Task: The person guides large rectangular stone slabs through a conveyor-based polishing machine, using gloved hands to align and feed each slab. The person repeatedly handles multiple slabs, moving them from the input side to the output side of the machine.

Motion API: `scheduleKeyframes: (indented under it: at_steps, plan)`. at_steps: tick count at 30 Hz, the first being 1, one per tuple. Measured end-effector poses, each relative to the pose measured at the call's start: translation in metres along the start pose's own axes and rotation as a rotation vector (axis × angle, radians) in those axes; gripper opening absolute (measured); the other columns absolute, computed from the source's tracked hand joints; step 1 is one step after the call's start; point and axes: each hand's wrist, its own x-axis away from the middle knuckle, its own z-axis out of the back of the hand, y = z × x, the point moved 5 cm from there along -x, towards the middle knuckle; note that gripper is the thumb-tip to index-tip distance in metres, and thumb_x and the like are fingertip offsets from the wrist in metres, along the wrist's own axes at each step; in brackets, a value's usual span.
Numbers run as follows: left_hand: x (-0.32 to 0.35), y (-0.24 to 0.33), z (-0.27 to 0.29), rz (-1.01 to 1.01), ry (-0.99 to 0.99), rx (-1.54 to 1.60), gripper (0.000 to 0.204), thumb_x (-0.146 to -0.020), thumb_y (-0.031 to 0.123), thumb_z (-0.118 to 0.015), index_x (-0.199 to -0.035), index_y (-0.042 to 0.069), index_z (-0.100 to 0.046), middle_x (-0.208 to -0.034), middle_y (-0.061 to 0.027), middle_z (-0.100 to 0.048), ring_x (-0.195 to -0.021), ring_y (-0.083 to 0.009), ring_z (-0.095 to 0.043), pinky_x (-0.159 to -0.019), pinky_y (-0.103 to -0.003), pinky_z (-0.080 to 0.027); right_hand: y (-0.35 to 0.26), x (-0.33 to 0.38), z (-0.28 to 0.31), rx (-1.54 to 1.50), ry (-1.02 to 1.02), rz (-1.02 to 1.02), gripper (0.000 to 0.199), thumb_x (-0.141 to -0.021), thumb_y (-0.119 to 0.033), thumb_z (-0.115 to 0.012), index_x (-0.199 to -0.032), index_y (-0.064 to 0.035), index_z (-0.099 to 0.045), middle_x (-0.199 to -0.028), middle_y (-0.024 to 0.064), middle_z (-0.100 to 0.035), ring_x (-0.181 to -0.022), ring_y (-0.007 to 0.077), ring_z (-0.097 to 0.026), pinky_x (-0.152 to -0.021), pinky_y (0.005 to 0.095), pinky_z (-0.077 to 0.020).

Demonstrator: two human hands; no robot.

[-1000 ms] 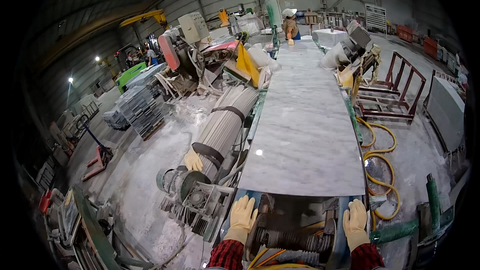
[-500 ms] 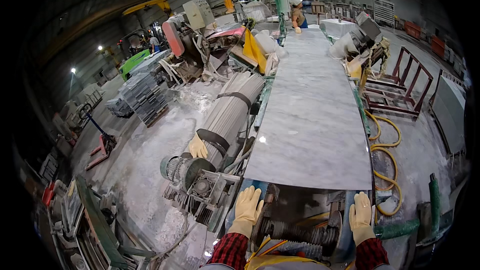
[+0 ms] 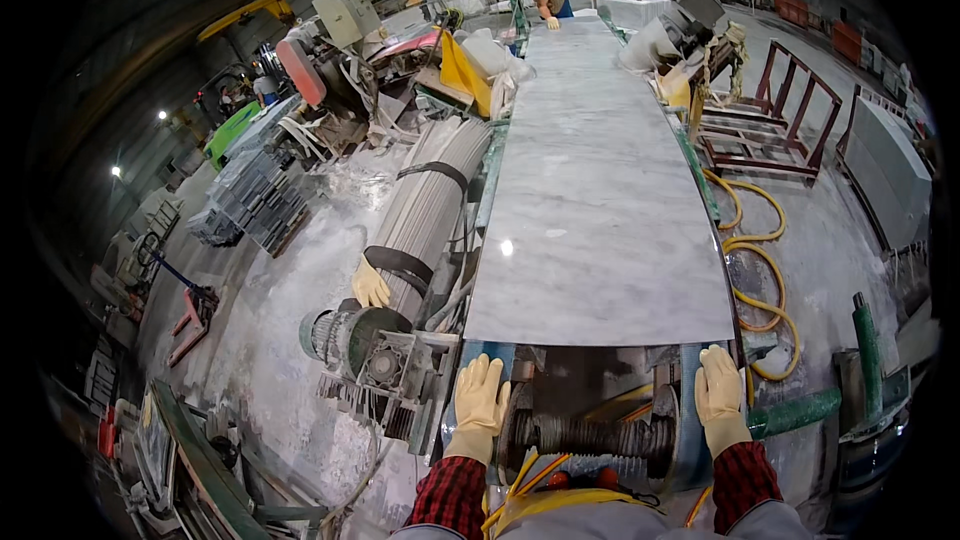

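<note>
Slab point(image 3: 600, 190) farther off; both gloved hands flat on machine frame point(image 3: 690, 430).

Ahead of both hands the grey stone slab point(image 3: 600, 190) fills the line; its top is open along its length. Between the hands a ribbed roller point(image 3: 590, 435) blocks the gap. Left stands a motor point(image 3: 350, 335), right lie yellow hoses point(image 3: 755, 270).
</note>
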Motion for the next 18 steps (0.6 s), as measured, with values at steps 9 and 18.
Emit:
scheduleKeyframes:
  at_steps: [9, 18]
  plan:
    - [0.006, 0.0, 0.001, -0.025, 0.082, -0.012, 0.049, -0.101, 0.027, -0.069, -0.145, 0.007, -0.06, -0.154, -0.0255, -0.057, -0.141, -0.0455, -0.054, -0.124, -0.054, -0.038, -0.008, -0.003, 0.005, -0.041, -0.035, -0.035, 0.025, -0.089, 0.001, -0.066, -0.114, 0.0042, -0.065, -0.11, 0.0244, -0.065, -0.102, 0.0474, -0.063, -0.093, 0.0534, -0.0533]
    - [0.007, 0.002, 0.005, -0.01, 0.023, 0.025, 0.05, -0.103, 0.023, -0.068, -0.148, 0.005, -0.057, -0.156, -0.0264, -0.055, -0.143, -0.0473, -0.052, -0.125, -0.056, -0.036, -0.007, 0.003, 0.004, 0.001, -0.063, -0.07, 0.027, -0.09, -0.001, -0.067, -0.117, 0.0033, -0.065, -0.115, 0.0246, -0.066, -0.109, 0.0482, -0.064, -0.098, 0.0528, -0.0535]
